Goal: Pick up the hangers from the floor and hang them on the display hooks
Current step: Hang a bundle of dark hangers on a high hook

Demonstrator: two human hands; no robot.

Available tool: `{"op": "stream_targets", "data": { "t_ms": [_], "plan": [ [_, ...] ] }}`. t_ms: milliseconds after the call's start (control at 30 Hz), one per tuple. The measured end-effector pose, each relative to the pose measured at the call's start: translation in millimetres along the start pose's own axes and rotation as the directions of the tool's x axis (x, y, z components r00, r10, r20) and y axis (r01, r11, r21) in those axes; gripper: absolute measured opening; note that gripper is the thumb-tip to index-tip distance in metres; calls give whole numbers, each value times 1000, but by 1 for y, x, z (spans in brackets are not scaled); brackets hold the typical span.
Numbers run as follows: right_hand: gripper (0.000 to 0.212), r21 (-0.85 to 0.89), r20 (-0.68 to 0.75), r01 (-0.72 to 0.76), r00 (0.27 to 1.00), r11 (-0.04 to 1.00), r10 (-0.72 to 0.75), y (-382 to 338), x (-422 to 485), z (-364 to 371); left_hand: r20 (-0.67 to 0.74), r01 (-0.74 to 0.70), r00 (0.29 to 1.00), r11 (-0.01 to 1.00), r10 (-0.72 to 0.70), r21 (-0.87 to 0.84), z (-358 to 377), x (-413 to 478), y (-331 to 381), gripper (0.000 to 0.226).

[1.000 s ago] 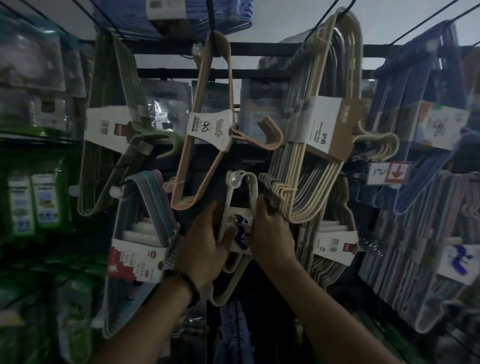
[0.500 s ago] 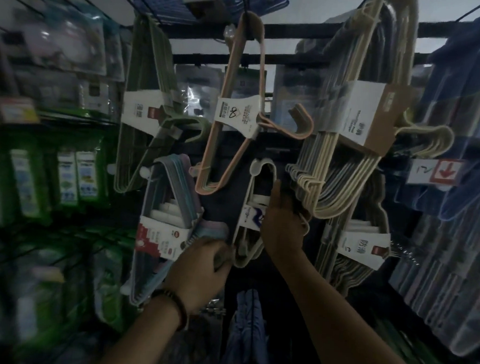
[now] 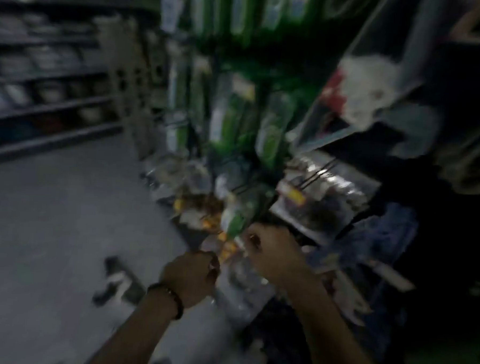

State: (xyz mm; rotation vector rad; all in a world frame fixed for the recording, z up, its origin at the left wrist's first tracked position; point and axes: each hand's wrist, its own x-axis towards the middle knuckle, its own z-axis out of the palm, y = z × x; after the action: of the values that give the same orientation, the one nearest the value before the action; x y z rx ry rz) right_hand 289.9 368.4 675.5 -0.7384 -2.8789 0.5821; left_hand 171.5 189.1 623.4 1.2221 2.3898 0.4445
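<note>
Progress: we judge packs already hung upper right and a pickup left to do.
Floor object (image 3: 114, 281): a dark-and-white blur on the floor (image 3: 51, 213), left of both hands. It is possibly hangers. Its long axis seems to run away from us, and its hook direction is unreadable.
Left hand (image 3: 190, 276): fingers curled, and we cannot tell whether they grip anything.
Right hand (image 3: 274, 253): fingers curled, and we cannot tell what they hold.
Hung pack (image 3: 357, 87): too blurred to tell how it hangs.
</note>
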Motion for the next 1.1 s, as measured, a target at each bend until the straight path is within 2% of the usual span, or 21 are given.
{"op": "stream_targets", "data": {
  "t_ms": [67,167,233,333,533,700,767,900,1000,1100],
  "plan": [
    [40,70,192,44,980,997,-56,-20,4,61,49,117,992,993,-116,-11,22,-39,-56,33],
    [28,138,441,65,889,988,-120,-65,6,136,134,342,935,935,-328,-97,41,-87,-128,25],
    [19,119,557,77,820,990,-131,-94,12,178,188,459,882,878,-432,-133,48,-110,-172,24],
    [25,81,674,54,732,995,-94,-142,37,232,220,565,821,805,-527,-178,52,-121,-236,33],
    [26,1,748,55,662,998,-37,-204,115,348,289,627,777,730,-560,-271,56,-110,-344,28],
    [25,-32,823,76,568,997,-17,-213,175,455,381,686,724,659,-575,-309,91,-92,-424,26],
    [24,-40,844,107,536,993,-24,-200,200,514,393,739,674,569,-626,-361,118,-77,-456,25],
    [25,-110,870,199,492,974,-2,-161,250,656,444,826,526,311,-725,-470,198,-32,-514,21],
    [27,-152,922,293,386,944,29,-135,282,772,509,836,495,227,-704,-499,271,11,-553,23],
    [37,-162,937,330,347,930,41,-118,312,876,571,844,456,127,-683,-522,352,59,-595,21]
  ]
}}
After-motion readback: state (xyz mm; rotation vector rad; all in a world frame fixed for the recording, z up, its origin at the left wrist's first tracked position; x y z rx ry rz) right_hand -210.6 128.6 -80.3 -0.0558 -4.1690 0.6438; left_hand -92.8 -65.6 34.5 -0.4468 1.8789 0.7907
